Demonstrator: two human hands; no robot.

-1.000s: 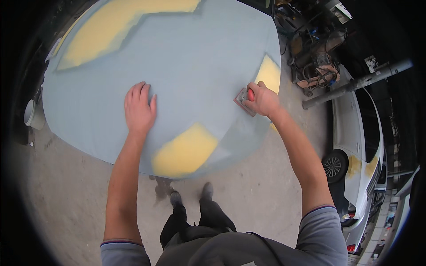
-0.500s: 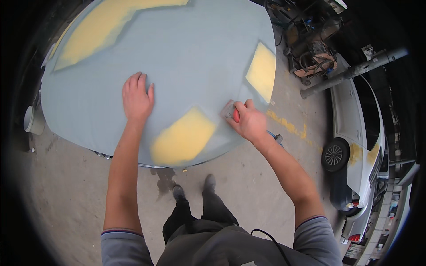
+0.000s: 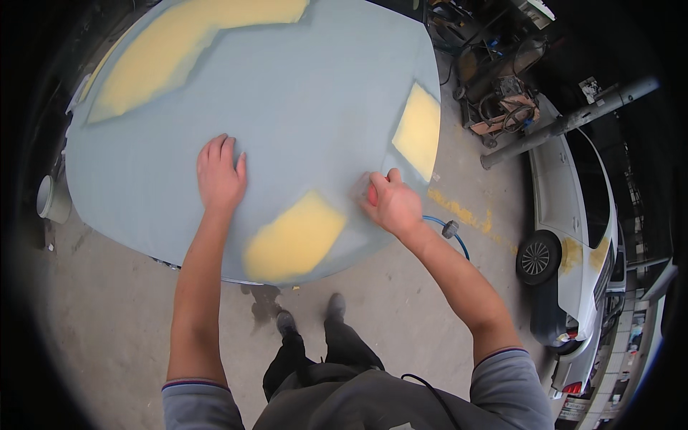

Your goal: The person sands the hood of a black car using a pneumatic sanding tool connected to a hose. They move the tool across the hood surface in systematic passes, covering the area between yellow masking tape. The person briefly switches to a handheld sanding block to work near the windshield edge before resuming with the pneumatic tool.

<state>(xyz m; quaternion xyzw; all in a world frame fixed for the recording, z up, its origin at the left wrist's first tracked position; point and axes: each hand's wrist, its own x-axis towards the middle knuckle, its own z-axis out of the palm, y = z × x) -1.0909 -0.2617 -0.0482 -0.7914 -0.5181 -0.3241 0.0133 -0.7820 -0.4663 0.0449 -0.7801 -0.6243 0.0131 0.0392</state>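
A grey car hood [image 3: 301, 107] with yellow filler patches fills the space in front of me. My left hand [image 3: 219, 175] lies flat on it, thumb apart, holding nothing. In my right hand [image 3: 399, 208] is a sander [image 3: 372, 194] with a red grip, its pad blurred against the hood. It sits between the near yellow patch [image 3: 297, 240] and the patch by the right edge [image 3: 417, 130]. A blue hose [image 3: 464, 247] with a grey fitting [image 3: 450, 229] hangs near my right wrist; where it joins is hidden.
A larger yellow patch [image 3: 158, 64] spans the hood's far left. A white bucket [image 3: 54, 199] stands by the left edge. On the right are a silver car [image 3: 570, 193], a metal post [image 3: 566, 123] and a cart with cables [image 3: 502, 107]. My shoes stand on the concrete floor [image 3: 408, 315].
The whole view has shifted slightly, so the hood sits lower. My right hand has slid the sander a little way over the surface, and more of the blue hose shows. My left hand stays put.
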